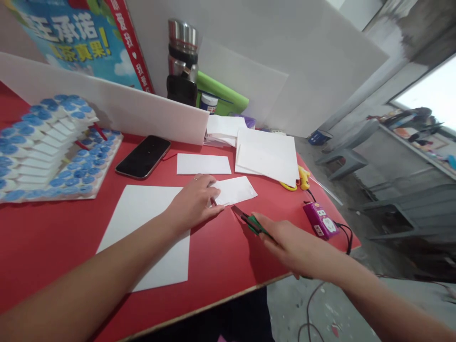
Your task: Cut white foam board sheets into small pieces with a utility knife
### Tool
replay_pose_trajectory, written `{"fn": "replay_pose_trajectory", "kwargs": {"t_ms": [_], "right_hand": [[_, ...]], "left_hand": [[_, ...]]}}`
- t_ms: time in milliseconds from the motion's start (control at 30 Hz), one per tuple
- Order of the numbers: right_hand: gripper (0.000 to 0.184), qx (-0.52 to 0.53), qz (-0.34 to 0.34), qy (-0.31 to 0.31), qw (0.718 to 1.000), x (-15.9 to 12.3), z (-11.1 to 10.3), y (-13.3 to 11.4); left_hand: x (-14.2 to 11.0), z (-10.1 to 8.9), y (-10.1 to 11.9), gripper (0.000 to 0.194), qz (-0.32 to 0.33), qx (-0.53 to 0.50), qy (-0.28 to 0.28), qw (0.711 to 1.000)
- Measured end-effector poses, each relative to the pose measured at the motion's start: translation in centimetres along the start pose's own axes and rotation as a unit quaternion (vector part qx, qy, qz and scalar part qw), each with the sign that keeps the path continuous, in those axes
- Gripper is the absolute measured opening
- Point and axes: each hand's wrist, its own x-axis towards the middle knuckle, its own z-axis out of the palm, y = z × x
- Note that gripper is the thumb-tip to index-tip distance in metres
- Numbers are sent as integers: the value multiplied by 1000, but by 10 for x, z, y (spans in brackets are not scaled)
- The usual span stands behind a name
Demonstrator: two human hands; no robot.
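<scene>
Closest to the viewer, a large white sheet (171, 261) is lying on the red table (221, 266), partly under the left forearm. The right hand (295, 242) is gripping a green-handled cutter (254, 223), its blade pointing away and leftward, the tip sitting just beside the near edge of a small white piece (235, 190). That piece is lying beyond the right hand and to the right of the left hand (192, 199), whose bent fingers are resting over its left end; whether they are pinching it or merely pressing, I cannot tell. Just beyond, a white strip (204, 164) is lying flat, with a phone (143, 157) to its left and stacked white sheets (267, 152) to its right. Farther back, a steel flask (183, 35) is standing behind a low white panel (142, 107).
</scene>
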Motion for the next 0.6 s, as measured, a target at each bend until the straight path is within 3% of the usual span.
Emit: {"fn": "replay_pose_trajectory", "kwargs": {"t_ms": [100, 267, 433, 600], "right_hand": [[28, 48, -34, 70, 996, 3, -5, 16], [23, 86, 2, 212, 974, 32, -1, 33], [24, 163, 40, 256, 952, 67, 4, 45], [24, 239, 57, 266, 932, 86, 1, 58]], "left_hand": [[-1, 0, -1, 20, -11, -6, -2, 1000], [-4, -4, -1, 33, -43, -36, -15, 998], [-5, -14, 1, 53, -107, -114, -4, 988], [8, -33, 9, 54, -180, -166, 21, 969]]}}
